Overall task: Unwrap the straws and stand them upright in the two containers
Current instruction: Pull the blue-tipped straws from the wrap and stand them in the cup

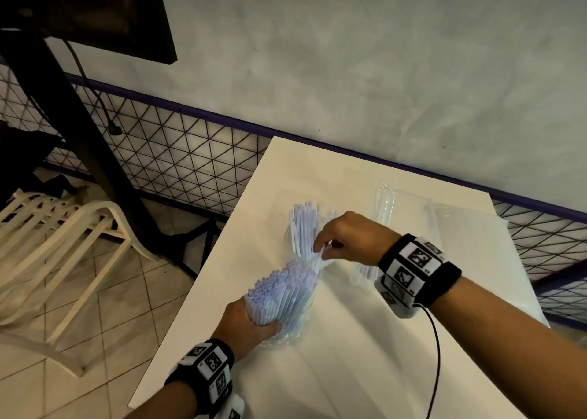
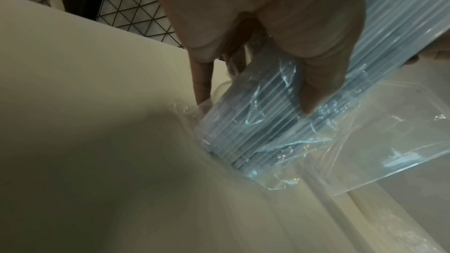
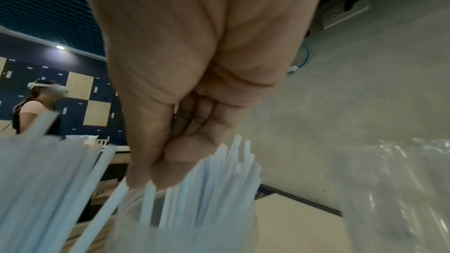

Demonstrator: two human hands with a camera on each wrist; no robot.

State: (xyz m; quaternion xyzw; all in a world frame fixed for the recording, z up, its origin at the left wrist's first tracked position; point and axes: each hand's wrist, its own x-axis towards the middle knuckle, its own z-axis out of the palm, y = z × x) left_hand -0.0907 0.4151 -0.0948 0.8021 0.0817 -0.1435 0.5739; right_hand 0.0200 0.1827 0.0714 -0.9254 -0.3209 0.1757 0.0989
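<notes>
My left hand [image 1: 254, 318] grips a thick bundle of pale blue straws [image 1: 282, 288] low down, through its loose clear wrap [image 2: 275, 163]. The bundle stands tilted with its foot on the white table [image 1: 349, 371]. In the left wrist view my fingers [image 2: 314, 91] curl round the wrapped bundle [image 2: 255, 122]. My right hand [image 1: 322, 247] pinches a few straws [image 3: 107, 211] at the bundle's top. Just behind it a clear container [image 1: 290, 237] holds several upright straws [image 1: 303, 225]. The right wrist view shows those straws [image 3: 214, 184] below my fingertips [image 3: 143, 178].
More clear-wrapped straws [image 1: 384, 206] and a large clear plastic bag [image 1: 467, 237] lie at the table's back right. A flat clear bag [image 2: 394, 141] lies beside the bundle. White chairs [image 1: 63, 247] stand on the tiled floor at left. A person [image 3: 36, 111] stands far off.
</notes>
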